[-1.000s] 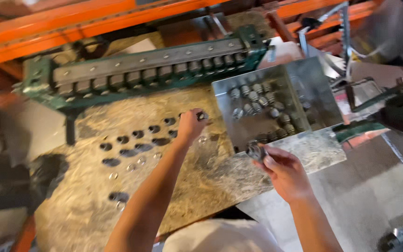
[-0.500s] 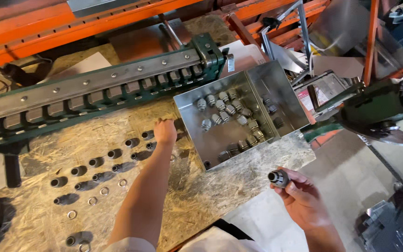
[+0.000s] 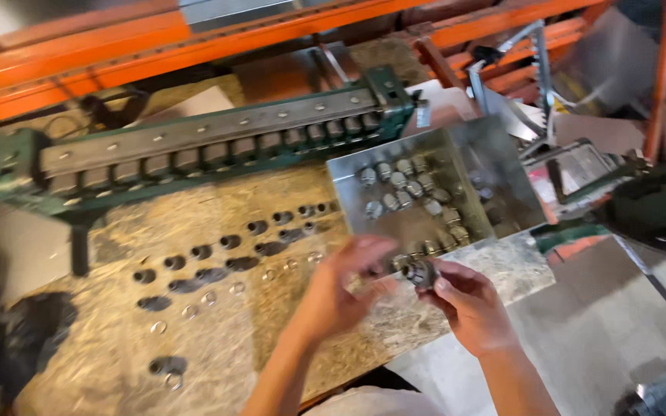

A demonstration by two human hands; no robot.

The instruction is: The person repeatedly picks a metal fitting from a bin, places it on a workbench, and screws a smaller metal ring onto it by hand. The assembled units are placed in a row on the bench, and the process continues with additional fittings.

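Hands meet just in front of the person, over the near edge of the worn workbench [image 3: 194, 347]. The right hand [image 3: 468, 308] grips a small metal fitting [image 3: 422, 272] between fingers and thumb. The left hand [image 3: 341, 289], blurred, curls beside it, fingertips touching the fitting. Just beyond both sits a metal tray [image 3: 487, 154] of similar fittings; left of them, rows of small rings and sleeves [image 3: 225, 254].

A green machine [image 3: 194, 154] stands along the back of the board bench [image 3: 117, 339]. Orange racking [image 3: 79, 54] runs behind it. Small rings [image 3: 194, 310] lie scattered on the bench.
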